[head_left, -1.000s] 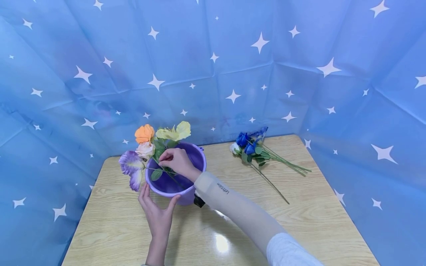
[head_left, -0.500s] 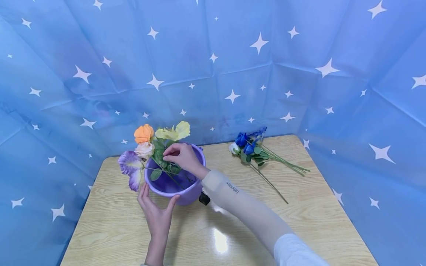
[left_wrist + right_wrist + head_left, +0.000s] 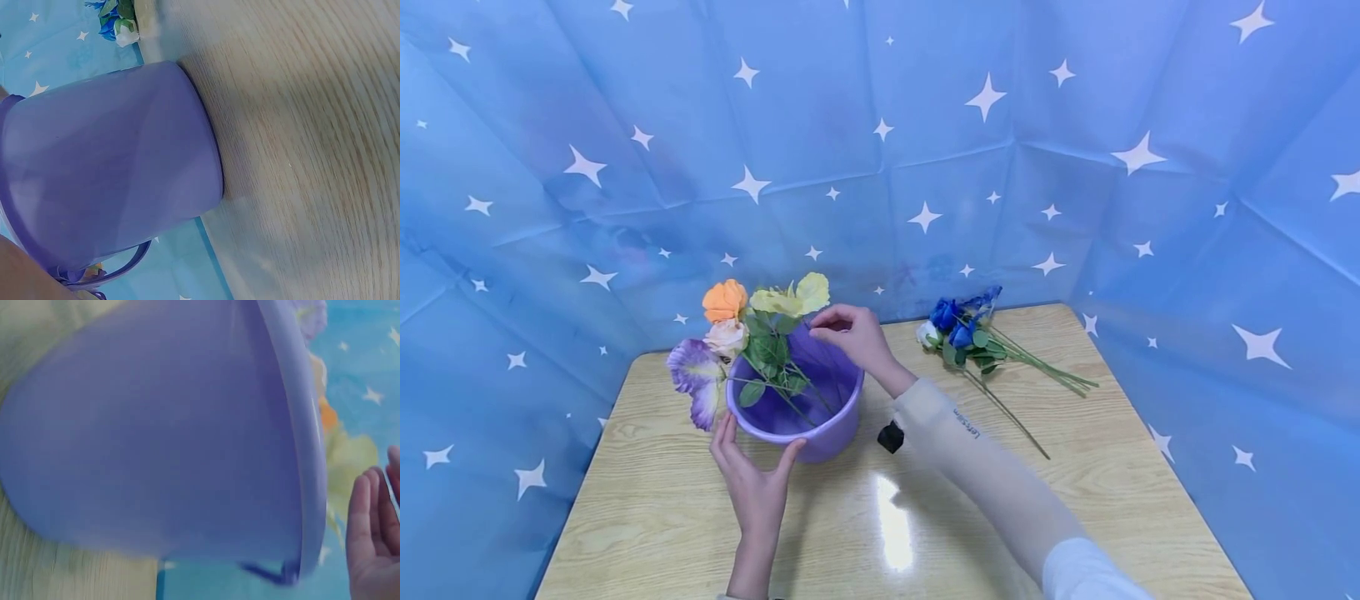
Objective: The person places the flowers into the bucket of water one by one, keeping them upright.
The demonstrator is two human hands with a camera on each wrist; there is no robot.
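In the head view, a purple bucket (image 3: 826,435) stands upright at the table's left. My left hand (image 3: 751,483) rests against its near rim, thumb and fingers spread wide along the outside. Artificial flowers lean out on the far left: an orange rose (image 3: 725,301), a pale pink rose (image 3: 727,337), a purple-and-white flower (image 3: 696,379) and a yellow flower (image 3: 801,296). Above the rim's far right side is my right hand (image 3: 859,335), just beside the yellow flower. Its fingers look loosely bent in the right wrist view, and nothing shows between them.
To the right of the bucket lie blue roses (image 3: 946,315), a white rose (image 3: 928,334) and their long green stems (image 3: 1037,362) on the wooden table (image 3: 647,500). A blue star-patterned cloth (image 3: 820,108) hangs along the back and sides.
My right hand has moved right and slightly back, from over the stems inside the bucket to its far right rim. The left hand and flower heads have barely moved.
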